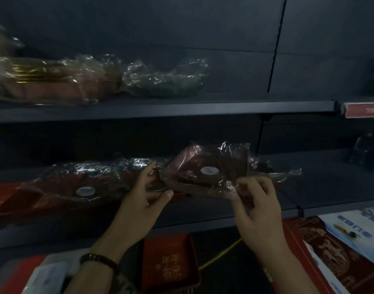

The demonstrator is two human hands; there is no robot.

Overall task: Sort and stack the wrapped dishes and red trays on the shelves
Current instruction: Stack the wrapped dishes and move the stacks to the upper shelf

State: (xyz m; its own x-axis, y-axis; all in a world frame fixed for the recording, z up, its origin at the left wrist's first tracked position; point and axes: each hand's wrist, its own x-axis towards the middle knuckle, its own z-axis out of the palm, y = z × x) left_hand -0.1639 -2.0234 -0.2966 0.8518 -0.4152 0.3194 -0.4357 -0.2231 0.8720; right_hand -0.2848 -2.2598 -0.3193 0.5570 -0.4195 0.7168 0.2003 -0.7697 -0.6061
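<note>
Dark shelves (160, 110), left hand (137, 206) and right hand (258, 206) gripping wrapped dish (203, 162), red tray (169, 264) lettered 年年有余

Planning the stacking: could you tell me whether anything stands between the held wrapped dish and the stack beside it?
Only the left hand, holding the wrapped dish, lies between it and the stack.

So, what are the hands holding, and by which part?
A wrapped dish: the left hand grips its left corner, the right hand pinches its near right edge.
</note>
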